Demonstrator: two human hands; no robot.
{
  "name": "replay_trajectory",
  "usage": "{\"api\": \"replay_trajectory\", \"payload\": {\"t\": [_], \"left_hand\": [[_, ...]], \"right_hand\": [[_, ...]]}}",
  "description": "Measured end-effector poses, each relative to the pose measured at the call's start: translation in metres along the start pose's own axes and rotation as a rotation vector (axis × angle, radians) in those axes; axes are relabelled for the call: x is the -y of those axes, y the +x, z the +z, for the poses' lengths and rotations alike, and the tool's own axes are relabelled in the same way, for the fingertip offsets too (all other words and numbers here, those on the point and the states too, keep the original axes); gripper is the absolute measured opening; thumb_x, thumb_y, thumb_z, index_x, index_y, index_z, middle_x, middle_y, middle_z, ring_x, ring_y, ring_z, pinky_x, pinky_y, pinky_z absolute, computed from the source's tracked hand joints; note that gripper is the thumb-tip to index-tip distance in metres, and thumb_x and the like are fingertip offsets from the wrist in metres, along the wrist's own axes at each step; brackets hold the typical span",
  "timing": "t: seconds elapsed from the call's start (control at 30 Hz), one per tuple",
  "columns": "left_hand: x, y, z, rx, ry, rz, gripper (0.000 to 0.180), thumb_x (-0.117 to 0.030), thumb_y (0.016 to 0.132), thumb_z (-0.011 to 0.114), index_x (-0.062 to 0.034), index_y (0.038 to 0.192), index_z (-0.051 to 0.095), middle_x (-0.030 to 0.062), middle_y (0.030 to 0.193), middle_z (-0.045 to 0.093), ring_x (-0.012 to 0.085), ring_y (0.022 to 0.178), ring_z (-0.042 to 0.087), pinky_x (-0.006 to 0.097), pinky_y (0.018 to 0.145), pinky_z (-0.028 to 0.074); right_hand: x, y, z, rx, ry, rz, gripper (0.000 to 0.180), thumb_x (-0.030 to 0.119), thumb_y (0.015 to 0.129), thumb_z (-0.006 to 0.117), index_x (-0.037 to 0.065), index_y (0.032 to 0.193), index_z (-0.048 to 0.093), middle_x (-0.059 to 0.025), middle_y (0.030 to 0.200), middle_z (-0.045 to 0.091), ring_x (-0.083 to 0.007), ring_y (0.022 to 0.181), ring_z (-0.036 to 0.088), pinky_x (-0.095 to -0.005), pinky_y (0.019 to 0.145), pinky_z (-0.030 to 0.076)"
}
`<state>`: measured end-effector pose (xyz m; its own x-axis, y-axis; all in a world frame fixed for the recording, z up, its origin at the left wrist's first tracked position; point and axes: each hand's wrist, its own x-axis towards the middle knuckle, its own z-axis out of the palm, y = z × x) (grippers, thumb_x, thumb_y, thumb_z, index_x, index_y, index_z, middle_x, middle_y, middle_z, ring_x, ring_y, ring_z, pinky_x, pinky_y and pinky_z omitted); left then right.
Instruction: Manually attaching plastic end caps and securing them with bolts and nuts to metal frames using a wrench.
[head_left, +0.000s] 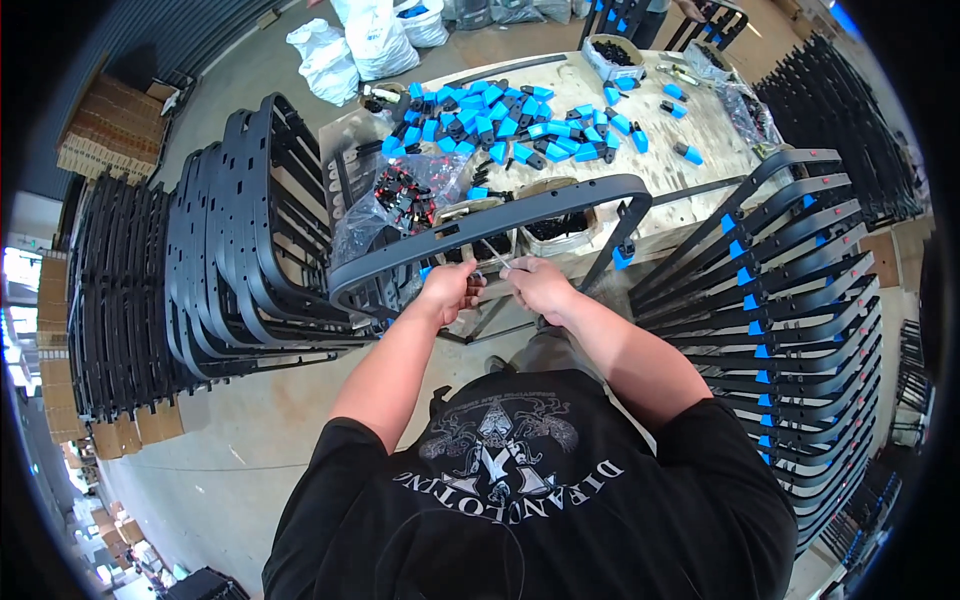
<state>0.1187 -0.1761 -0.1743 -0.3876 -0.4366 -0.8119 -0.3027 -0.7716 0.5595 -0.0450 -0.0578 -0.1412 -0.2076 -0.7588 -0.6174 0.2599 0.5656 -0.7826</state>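
Observation:
A black U-shaped metal frame (488,217) with rounded corners lies across the table's near edge, just beyond my hands. Beside its near side, my right hand (540,290) is closed around a thin metal rod (494,249) that slants up and to the left. My left hand (450,293) is a short way left, fingers curled together; whatever they pinch is too small to name. A blue-and-black piece (623,256) sits on the frame's right leg. Past the frame bar stands a tub of small black parts (590,241), partly hidden by the bar.
Blue-and-black pieces (490,115) are heaped on the wooden table (665,165). A clear bag holds red-and-black parts (408,192). Black frames stand stacked at left (225,235) and, with blue pieces, at right (800,345). Another person's hand (691,10) shows at the far edge.

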Motion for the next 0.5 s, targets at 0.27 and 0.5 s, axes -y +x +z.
{"api": "replay_trajectory", "payload": {"t": [0.27, 0.5], "left_hand": [[0.054, -0.062, -0.027, 0.430, 0.245, 0.310, 0.012, -0.010, 0.094, 0.067, -0.0049, 0.105, 0.064, 0.0065, 0.094, 0.069, 0.0180, 0.084, 0.067, 0.032, 0.073, 0.054], [0.058, -0.054, 0.030, 0.328, 0.002, 0.376, 0.020, 0.004, 0.086, 0.061, -0.0062, 0.101, 0.052, 0.0057, 0.090, 0.065, 0.0143, 0.064, 0.060, 0.028, 0.055, 0.047]], "right_hand": [[-0.044, -0.124, -0.101, 0.399, -0.103, -0.025, 0.021, 0.011, 0.086, 0.078, 0.001, 0.098, 0.065, -0.0035, 0.086, 0.064, -0.0123, 0.083, 0.060, -0.0290, 0.077, 0.048], [0.000, -0.112, -0.095, -0.096, -0.179, -0.115, 0.024, 0.023, 0.096, 0.072, 0.001, 0.097, 0.062, 0.0014, 0.081, 0.057, -0.0053, 0.076, 0.050, -0.0255, 0.066, 0.043]]}}
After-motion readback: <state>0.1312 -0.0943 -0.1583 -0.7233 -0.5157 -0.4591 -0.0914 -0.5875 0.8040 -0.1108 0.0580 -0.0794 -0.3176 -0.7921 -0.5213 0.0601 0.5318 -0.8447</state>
